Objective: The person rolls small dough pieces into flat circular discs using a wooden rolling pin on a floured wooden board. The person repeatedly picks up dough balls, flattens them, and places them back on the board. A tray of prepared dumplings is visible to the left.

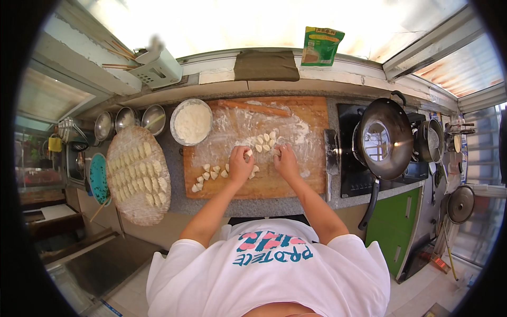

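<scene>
The person's left hand (242, 166) pinches a small dough piece (248, 153) above a floured wooden board (301, 182) on the worktop (211, 207). The right hand (286, 160), near it, has its fingers drawn together; whether they grip anything cannot be told at this size. Loose dough lumps (266, 141) lie between and just beyond the hands. Farther beyond rests a rolling pin (259, 108); a wok (400, 153) stands right of the right hand.

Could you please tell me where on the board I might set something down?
Room shows along the front edge of the board between the forearms, and, lightly floured, between the right hand and the knife. Dough pieces crowd the front left and the middle.
</scene>
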`<action>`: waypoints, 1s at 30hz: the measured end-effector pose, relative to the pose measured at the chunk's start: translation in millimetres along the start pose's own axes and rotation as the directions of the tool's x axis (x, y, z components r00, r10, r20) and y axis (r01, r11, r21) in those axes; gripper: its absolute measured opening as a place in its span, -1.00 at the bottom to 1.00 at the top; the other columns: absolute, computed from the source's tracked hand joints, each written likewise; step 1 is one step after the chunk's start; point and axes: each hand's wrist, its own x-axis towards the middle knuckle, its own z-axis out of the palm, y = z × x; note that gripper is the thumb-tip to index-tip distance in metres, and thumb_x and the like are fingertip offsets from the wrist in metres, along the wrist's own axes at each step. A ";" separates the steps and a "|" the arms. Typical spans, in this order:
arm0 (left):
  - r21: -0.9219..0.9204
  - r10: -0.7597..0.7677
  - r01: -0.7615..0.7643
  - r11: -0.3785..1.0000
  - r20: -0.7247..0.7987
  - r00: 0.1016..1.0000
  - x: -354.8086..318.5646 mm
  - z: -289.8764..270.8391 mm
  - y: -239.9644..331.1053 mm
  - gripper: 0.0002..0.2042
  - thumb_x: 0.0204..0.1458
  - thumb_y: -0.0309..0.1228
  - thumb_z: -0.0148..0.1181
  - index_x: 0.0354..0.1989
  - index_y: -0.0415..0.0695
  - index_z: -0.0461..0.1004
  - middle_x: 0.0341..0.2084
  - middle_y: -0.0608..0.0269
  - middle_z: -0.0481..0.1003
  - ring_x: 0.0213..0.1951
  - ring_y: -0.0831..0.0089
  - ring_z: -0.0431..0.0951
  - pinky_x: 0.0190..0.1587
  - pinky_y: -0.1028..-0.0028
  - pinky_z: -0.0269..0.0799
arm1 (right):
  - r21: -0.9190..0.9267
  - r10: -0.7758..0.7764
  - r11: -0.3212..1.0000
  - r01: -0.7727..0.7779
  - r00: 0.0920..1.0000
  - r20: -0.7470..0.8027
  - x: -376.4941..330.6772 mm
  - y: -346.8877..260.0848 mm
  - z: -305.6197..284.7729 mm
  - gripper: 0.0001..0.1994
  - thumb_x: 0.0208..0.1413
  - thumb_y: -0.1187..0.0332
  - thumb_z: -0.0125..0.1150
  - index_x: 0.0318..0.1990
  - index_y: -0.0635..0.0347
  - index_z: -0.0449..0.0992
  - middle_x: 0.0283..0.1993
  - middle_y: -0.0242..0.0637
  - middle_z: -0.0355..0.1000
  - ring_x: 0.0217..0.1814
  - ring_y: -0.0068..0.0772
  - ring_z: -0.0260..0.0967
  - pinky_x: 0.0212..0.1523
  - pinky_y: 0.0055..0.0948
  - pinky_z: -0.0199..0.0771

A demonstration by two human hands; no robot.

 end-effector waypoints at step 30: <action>0.206 0.320 -0.339 0.918 0.122 0.940 -7.5 -23.3 -8.2 -0.75 -0.17 -0.58 0.14 -0.23 -0.14 0.44 -0.25 0.11 0.45 -0.07 0.05 0.43 0.01 0.13 0.34 | -0.032 -0.144 0.986 0.162 0.938 0.316 -38.9 -46.3 13.1 -0.71 0.04 0.55 0.19 -0.05 0.13 0.53 0.03 -0.17 0.38 0.13 0.02 0.33 0.08 -0.05 0.46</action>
